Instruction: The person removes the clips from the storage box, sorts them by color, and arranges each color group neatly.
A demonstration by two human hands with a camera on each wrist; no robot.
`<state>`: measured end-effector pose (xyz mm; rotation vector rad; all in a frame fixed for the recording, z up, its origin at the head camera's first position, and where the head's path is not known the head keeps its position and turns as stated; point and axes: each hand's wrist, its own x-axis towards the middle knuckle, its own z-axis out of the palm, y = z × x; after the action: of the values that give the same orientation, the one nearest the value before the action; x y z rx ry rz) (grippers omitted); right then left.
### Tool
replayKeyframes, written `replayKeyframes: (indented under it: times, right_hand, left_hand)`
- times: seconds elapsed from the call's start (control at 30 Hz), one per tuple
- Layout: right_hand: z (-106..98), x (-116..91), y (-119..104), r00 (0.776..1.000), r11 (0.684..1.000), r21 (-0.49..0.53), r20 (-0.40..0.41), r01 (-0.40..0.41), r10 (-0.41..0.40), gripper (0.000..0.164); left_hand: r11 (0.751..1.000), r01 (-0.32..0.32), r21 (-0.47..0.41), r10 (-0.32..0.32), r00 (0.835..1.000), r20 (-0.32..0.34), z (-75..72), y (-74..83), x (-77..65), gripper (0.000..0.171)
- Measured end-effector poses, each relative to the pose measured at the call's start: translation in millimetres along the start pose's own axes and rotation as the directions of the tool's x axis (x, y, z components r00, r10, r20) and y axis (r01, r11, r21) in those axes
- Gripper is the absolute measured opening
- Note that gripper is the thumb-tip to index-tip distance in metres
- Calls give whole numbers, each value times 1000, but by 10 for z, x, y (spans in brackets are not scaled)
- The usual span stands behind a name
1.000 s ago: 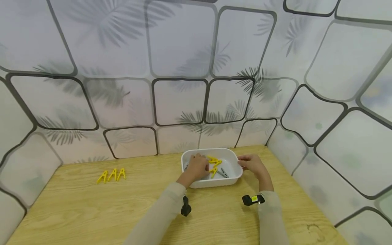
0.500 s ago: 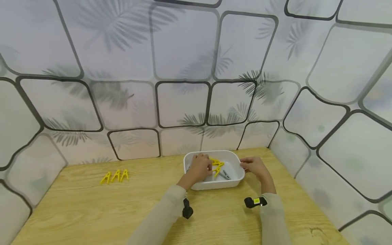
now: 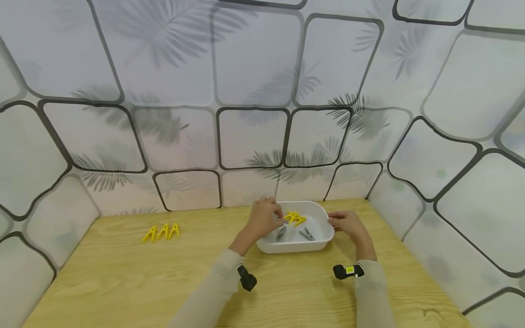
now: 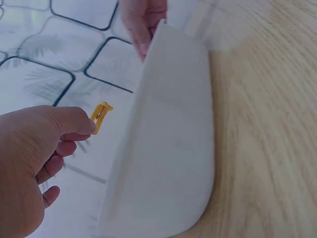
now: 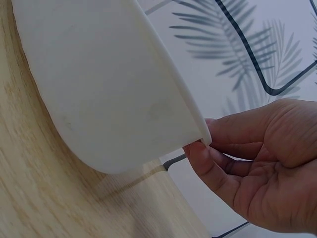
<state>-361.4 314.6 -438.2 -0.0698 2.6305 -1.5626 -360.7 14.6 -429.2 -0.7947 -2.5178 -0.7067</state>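
Observation:
My left hand (image 3: 262,219) is raised over the left part of a white plastic tray (image 3: 293,247). Between its thumb and index finger it pinches a yellow clothespin (image 4: 101,117), seen above the tray rim in the left wrist view. My right hand (image 5: 262,163) grips the tray's right rim, thumb on one side and fingers on the other. Inside the tray lie yellow clothespins (image 3: 301,221) toward the back and grey clothespins (image 3: 306,234) nearer the front. The left hand covers the tray's back left corner.
Several yellow clothespins (image 3: 162,231) stand in a row on the wooden table (image 3: 123,273), left of the tray. Patterned walls (image 3: 254,136) close off the back and the sides of the table.
My left hand has come up out of the tray with a yellow clothespin, uncovering grey clothespins there. My right hand stays on the rim. The head view has shifted slightly.

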Motion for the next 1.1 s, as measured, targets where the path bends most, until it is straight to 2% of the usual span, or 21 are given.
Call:
replayKeyframes:
  times: [0.17,0.27,0.4,0.47,0.63,0.77,1.1]
  right_hand:
    - [-10,16,25,1000,1000,-2,3,-1,1,37]
    - [-9,8,21,1000,1000,-2,-5,-2,2,36]
    - [-11,-2,11,1000,1000,-9,-1,-6,6,38]
    - [-10,1,12,1000,1000,-10,6,-11,11,38]
    - [-16,12,17,1000,1000,14,8,0,0,38]
    - [-47,5,29,999,997,59,28,40,-42,35]
    - [-27,16,7,1000,1000,-9,20,-7,7,39]
  left_hand:
    - [998,39,-46,-41,998,-56,-201,-90,-47,15]
    - [998,38,-58,-44,993,-107,-321,-161,-91,14]
    - [998,32,-58,-43,981,-192,-479,-272,-182,11]
    - [996,55,-74,-71,973,-222,-565,-330,-238,10]
    - [981,136,-140,-172,942,-290,-776,-500,-393,10]
    - [973,169,-160,-215,915,-342,-902,-664,-537,11]
    - [934,312,-177,-356,860,-364,-1149,-1034,-988,9]
